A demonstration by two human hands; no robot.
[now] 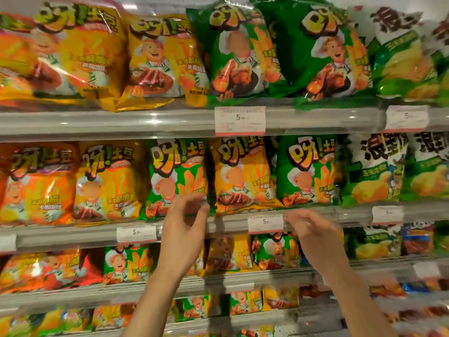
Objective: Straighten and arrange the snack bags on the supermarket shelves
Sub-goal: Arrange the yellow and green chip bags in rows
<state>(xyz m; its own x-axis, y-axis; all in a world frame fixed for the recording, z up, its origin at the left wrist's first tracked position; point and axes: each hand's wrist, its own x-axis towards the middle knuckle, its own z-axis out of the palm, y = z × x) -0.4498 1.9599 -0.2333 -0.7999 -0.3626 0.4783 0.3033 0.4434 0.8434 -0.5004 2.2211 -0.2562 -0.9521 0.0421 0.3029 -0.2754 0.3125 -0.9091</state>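
Head view: left hand [183, 229], right hand [313, 235], grip loose, empty; middle shelf [73, 235], seven bags.

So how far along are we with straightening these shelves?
Done-looking: the middle shelf's green chip bag and yellow chip bag stand upright. In hand: nothing; the left hand reaches at the green-and-orange fries bag, the right hand hovers empty. Left: the top shelf's slumped yellow bags.
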